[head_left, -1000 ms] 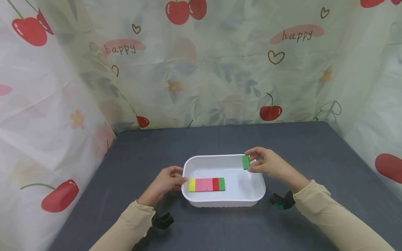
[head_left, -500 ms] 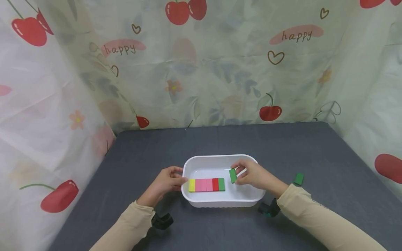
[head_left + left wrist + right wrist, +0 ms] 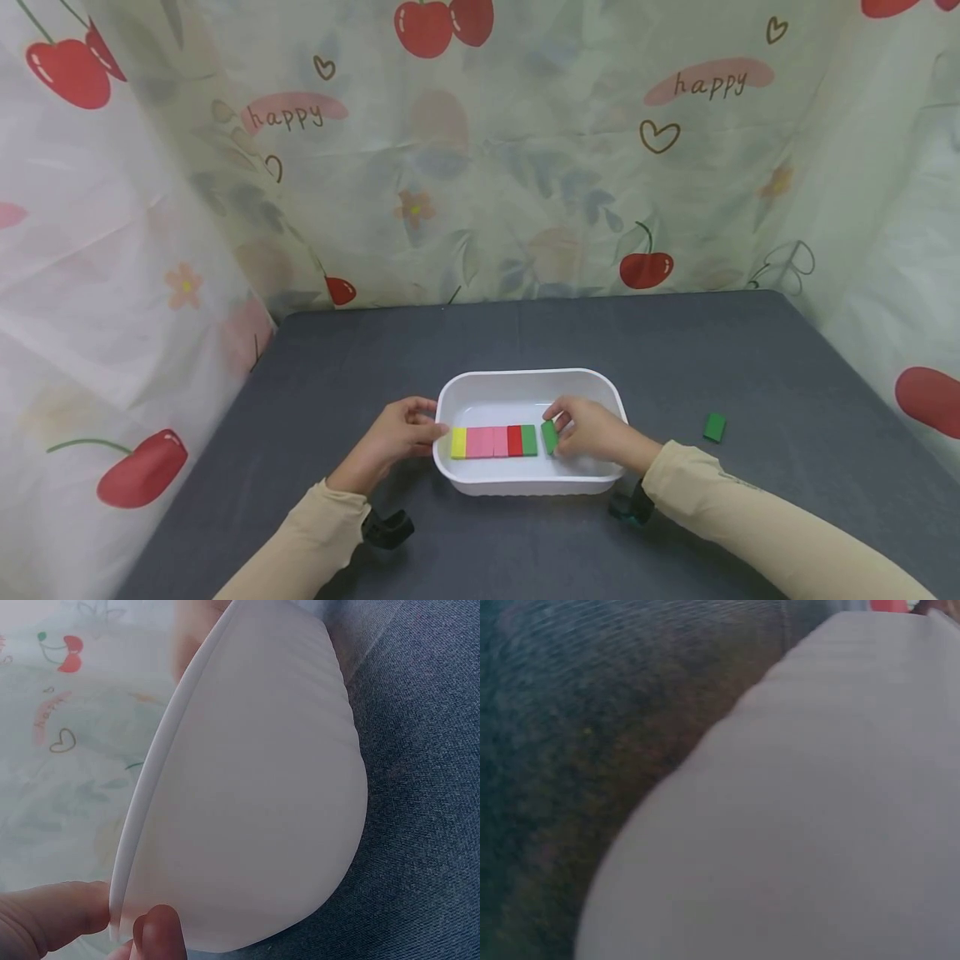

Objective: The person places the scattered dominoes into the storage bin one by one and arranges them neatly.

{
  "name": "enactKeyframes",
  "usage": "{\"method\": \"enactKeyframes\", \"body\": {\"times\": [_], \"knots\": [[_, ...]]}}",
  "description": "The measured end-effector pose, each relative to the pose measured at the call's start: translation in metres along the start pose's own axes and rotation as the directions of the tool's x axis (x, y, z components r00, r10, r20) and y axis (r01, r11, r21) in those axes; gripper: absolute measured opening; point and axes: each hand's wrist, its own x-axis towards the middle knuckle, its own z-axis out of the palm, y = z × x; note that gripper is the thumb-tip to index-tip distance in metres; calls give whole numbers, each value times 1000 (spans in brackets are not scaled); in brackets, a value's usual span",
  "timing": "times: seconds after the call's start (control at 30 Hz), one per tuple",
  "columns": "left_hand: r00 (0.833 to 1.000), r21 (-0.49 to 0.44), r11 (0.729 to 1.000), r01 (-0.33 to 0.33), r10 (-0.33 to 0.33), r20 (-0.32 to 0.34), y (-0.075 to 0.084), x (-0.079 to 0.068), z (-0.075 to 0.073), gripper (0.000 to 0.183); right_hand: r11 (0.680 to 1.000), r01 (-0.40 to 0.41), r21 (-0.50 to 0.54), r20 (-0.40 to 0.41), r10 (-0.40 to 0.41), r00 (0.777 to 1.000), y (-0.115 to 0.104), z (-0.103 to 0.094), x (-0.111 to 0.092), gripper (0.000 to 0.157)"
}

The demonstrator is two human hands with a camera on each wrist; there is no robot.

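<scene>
A white plastic tray [image 3: 480, 392] stands on the dark table. Inside it lies a straight row of small flat tiles: a yellow tile [image 3: 459, 443], pink tiles [image 3: 480, 442], a red tile [image 3: 514, 441] and a green tile [image 3: 529, 440]. My right hand [image 3: 592, 432] pinches another green tile [image 3: 550, 437] low in the tray, a narrow gap right of the row. At the tray's left end, my left hand [image 3: 397, 432] grips the rim between thumb and finger; the left wrist view shows this pinch. The right wrist view has only the tray's outer wall [image 3: 795, 810], hiding the tile.
One more loose green tile [image 3: 715, 427] lies on the dark tabletop [image 3: 360, 358] right of the tray. Black wrist mounts [image 3: 387, 529] hang under both sleeves. A patterned curtain [image 3: 517, 167] closes off the back and sides.
My right hand has carried its green tile left and toward me, from the tray's back right down beside the row. The loose green tile has come into view. My left hand stays put.
</scene>
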Motion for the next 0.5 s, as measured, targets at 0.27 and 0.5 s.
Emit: {"method": "enactKeyframes", "body": {"times": [0.27, 0.5], "knots": [[1000, 1, 1000, 4, -4, 4, 0, 0, 0, 45, 999, 1, -49, -12, -2, 1000, 0, 5, 0, 40], [1000, -13, 1000, 8, -8, 8, 1, 0, -1, 43, 996, -46, -73, -17, 45, 999, -3, 7, 0, 41]]}}
